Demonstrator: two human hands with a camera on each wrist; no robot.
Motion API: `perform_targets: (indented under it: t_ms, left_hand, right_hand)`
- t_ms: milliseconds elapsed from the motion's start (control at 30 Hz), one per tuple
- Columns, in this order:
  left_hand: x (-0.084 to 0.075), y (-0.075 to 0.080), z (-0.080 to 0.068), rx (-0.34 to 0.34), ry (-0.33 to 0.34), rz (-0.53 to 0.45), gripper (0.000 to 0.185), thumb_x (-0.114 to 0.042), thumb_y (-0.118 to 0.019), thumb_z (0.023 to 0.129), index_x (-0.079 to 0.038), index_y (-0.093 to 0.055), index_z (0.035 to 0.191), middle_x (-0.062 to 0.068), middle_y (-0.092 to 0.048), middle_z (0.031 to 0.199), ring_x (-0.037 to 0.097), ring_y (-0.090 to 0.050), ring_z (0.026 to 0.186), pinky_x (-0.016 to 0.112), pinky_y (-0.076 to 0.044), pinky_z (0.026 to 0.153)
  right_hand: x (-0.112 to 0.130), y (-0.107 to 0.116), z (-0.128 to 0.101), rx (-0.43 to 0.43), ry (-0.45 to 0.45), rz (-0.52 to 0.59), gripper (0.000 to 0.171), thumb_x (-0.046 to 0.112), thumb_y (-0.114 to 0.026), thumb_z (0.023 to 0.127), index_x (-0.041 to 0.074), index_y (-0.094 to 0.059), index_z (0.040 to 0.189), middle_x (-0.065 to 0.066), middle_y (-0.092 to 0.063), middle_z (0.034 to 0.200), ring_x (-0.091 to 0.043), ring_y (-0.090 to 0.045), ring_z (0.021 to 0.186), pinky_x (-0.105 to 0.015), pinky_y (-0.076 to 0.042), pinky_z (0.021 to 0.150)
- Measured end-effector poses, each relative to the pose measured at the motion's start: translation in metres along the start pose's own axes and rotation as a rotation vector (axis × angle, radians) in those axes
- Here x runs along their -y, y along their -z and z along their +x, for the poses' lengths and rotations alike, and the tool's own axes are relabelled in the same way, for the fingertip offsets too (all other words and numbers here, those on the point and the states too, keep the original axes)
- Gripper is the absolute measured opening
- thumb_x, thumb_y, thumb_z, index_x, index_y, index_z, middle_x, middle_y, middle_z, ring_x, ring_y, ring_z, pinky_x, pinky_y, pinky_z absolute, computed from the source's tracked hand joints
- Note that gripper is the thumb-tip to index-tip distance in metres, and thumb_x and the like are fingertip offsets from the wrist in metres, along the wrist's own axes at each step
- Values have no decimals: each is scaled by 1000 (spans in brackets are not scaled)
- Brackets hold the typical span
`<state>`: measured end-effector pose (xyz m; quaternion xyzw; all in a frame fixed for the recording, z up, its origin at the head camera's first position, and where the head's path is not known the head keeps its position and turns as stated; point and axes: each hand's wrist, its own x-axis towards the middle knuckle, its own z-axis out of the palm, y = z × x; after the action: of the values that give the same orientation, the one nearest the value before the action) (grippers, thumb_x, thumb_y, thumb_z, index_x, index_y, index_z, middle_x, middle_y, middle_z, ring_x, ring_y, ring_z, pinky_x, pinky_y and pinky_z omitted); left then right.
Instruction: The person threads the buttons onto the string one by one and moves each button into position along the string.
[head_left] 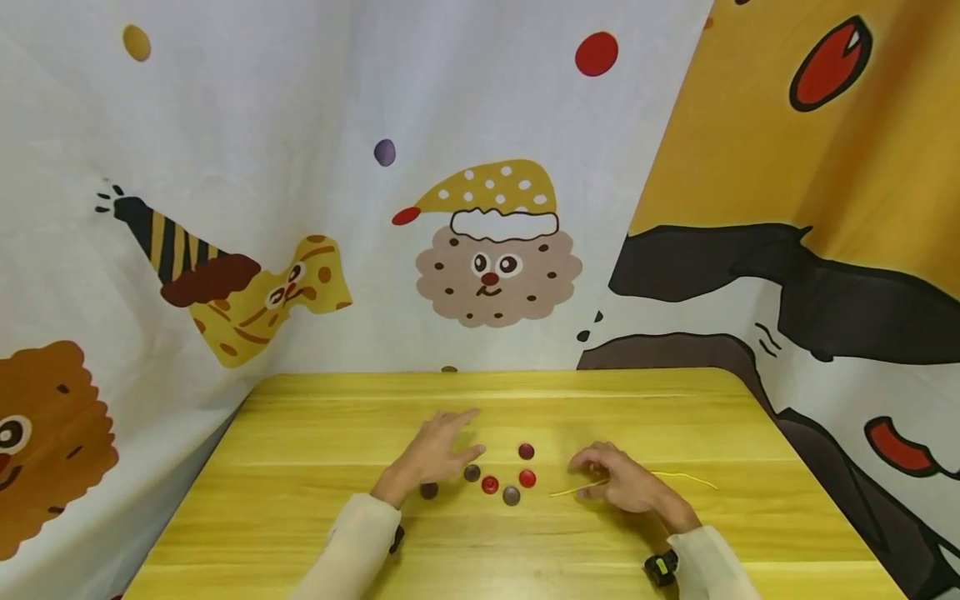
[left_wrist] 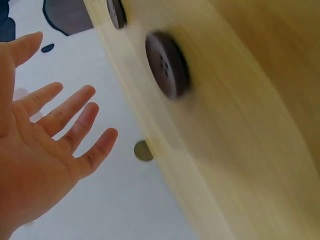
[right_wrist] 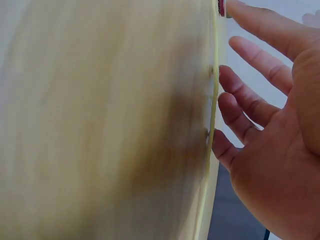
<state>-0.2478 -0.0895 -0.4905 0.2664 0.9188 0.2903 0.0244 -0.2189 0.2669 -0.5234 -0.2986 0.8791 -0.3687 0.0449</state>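
The left hand [head_left: 431, 457] hovered with its fingers spread and relaxed, its grip on nothing, over the yellow wooden bench [head_left: 315, 433] just beside a dark button [head_left: 472, 473]. The right hand [head_left: 626, 482] lay loosely curled over a thin yellow cord [head_left: 693, 478]; whether its grip pinched the cord could not be told. The risk, I judged, was a careless sweep: the fingers could scatter the nearby buttons or flick the light cord away. The buttons were small, flat, round discs, two red [head_left: 490, 485], the others dark [head_left: 512, 496], clustered mid-bench between the hands; one showed stitch holes [left_wrist: 167, 65].
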Motion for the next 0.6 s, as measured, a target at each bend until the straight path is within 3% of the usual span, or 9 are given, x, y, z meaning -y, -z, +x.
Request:
perform_targets:
  t_ms: [233, 600]
  left_hand:
    - [-6, -14, 17, 68, -30, -75, 56, -32, -59, 100, -7, -43, 148, 16, -58, 134, 33, -51, 125, 54, -43, 102]
    - [-19, -39, 35, 166, 32, -244, 46, -23, -64, 98, -9, -52, 140, 14, -63, 125, 28, -59, 118, 44, -48, 100]
  right_hand:
    - [1, 1, 5, 96, -64, 96, 24, 22, -77, 87, 15, -66, 107, -2, -62, 100, -15, -53, 87, -27, -46, 77]
    - [6, -3, 14, 177, -104, 193, 17, 13, -76, 87, 10, -68, 101, 2, -56, 82, -5, -49, 73, -24, -44, 66]
